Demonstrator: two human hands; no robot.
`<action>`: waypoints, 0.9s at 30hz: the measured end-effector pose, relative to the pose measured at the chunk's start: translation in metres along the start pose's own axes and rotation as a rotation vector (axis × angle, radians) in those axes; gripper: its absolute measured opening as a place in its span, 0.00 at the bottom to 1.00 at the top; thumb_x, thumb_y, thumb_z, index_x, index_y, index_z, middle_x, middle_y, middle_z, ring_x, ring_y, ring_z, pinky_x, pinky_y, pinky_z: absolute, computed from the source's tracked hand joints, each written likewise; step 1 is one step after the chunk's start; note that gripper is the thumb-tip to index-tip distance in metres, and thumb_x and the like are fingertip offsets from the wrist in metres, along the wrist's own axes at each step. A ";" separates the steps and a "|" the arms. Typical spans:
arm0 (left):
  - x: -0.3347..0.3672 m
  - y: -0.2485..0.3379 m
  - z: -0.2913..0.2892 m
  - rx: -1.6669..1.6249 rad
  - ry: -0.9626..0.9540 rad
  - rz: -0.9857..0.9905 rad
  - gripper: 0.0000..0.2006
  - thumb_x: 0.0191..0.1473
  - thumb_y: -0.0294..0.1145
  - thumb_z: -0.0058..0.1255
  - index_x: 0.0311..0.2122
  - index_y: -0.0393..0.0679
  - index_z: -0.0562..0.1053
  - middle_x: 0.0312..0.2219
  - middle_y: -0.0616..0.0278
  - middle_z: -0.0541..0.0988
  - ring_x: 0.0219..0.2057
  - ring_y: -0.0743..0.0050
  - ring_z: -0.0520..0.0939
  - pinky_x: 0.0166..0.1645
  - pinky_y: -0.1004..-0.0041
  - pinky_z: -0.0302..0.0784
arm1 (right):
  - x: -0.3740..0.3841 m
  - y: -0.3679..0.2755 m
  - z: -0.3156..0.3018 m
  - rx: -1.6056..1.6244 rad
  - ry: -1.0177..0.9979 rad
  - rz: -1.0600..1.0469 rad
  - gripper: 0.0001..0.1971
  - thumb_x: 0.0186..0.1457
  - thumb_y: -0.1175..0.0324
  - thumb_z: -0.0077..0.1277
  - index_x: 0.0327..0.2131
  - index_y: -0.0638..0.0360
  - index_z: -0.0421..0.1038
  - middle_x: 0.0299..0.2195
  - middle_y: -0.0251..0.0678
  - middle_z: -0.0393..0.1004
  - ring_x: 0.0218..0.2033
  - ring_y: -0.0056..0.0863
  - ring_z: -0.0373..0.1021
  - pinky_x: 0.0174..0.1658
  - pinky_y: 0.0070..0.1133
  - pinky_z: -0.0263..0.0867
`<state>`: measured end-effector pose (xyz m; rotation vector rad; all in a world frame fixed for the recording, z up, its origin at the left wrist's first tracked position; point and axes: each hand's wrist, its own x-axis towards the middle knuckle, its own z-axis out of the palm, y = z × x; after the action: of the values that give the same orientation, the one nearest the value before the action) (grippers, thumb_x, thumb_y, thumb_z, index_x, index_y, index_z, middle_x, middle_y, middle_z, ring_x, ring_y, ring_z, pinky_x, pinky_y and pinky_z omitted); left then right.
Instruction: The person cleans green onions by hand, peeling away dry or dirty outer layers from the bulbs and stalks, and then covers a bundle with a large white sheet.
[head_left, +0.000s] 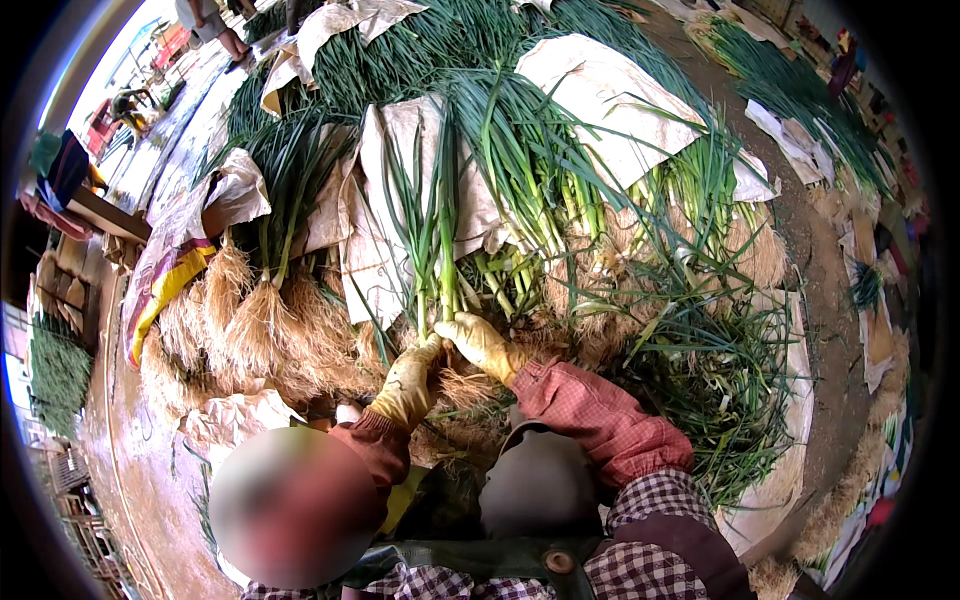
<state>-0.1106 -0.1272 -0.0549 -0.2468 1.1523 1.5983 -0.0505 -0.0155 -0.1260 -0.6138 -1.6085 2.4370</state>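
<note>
I see both hands working close together at the root ends of some long green onions point(447, 265), which stand nearly upright from the gloves, leaves pointing away from the person. The left hand point(408, 383), in a soiled yellow glove, is closed at the pale lower ends; I cannot tell how its fingers wrap underneath. The right hand point(480, 343), also gloved in yellow, reaches in from the other side, its curled fingers pinching the base of the thicker stalk. From my view the two gloves nearly meet there. Behind the held stalks lies a pale sack point(385, 215), with a whiter sack point(610, 105) over the heap farther right. On the left, rooted bundles point(265, 330) rest with their bushy, straw-coloured roots toward the person, beside a sack with a yellow and purple edge point(180, 275). Loose green leaves point(735, 390) are piled to the right, near the red sleeve point(605, 415).
</note>
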 end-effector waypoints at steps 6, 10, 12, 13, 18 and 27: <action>-0.009 -0.003 -0.002 0.391 0.012 0.182 0.08 0.47 0.27 0.52 0.35 0.39 0.71 0.24 0.66 0.74 0.23 0.81 0.73 0.28 0.83 0.70 | 0.032 -0.063 -0.018 -0.721 0.399 0.172 0.22 0.49 0.48 0.43 0.34 0.59 0.66 0.23 0.35 0.69 0.21 0.25 0.65 0.25 0.23 0.64; -0.017 -0.004 0.002 0.862 0.007 0.419 0.08 0.45 0.26 0.53 0.33 0.38 0.70 0.23 0.69 0.72 0.22 0.86 0.68 0.26 0.85 0.65 | 0.051 -0.073 -0.038 -1.195 0.329 0.154 0.21 0.49 0.50 0.42 0.23 0.61 0.70 0.19 0.36 0.71 0.23 0.27 0.68 0.30 0.27 0.63; -0.014 -0.002 -0.005 0.936 0.039 0.412 0.08 0.45 0.26 0.54 0.32 0.37 0.70 0.22 0.69 0.72 0.21 0.86 0.68 0.25 0.85 0.64 | 0.034 -0.080 -0.024 -0.963 0.363 0.006 0.18 0.49 0.54 0.44 0.23 0.61 0.70 0.17 0.35 0.70 0.19 0.24 0.67 0.25 0.25 0.63; -0.010 -0.001 -0.007 0.938 0.062 0.379 0.08 0.45 0.27 0.54 0.32 0.37 0.70 0.21 0.69 0.71 0.21 0.86 0.68 0.25 0.84 0.64 | 0.026 -0.082 -0.018 -0.846 0.383 -0.069 0.17 0.49 0.55 0.45 0.24 0.61 0.70 0.16 0.34 0.69 0.18 0.23 0.67 0.23 0.24 0.63; 0.038 0.002 -0.033 0.971 0.134 0.397 0.09 0.46 0.29 0.53 0.32 0.36 0.71 0.20 0.68 0.72 0.19 0.86 0.68 0.22 0.83 0.64 | -0.024 -0.126 0.016 -0.086 0.411 -0.453 0.11 0.55 0.62 0.43 0.29 0.59 0.69 0.19 0.33 0.72 0.16 0.18 0.68 0.18 0.14 0.66; 0.023 0.018 -0.012 0.190 -0.182 -0.009 0.12 0.52 0.31 0.45 0.39 0.34 0.69 0.29 0.59 0.76 0.29 0.73 0.76 0.34 0.76 0.73 | -0.058 -0.005 -0.049 -0.874 0.229 -0.136 0.09 0.52 0.66 0.44 0.22 0.58 0.67 0.19 0.35 0.71 0.19 0.26 0.69 0.21 0.23 0.64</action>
<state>-0.1391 -0.1201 -0.0667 0.0175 1.1493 1.4601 0.0224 0.0073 -0.1239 -0.8065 -2.4591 1.4100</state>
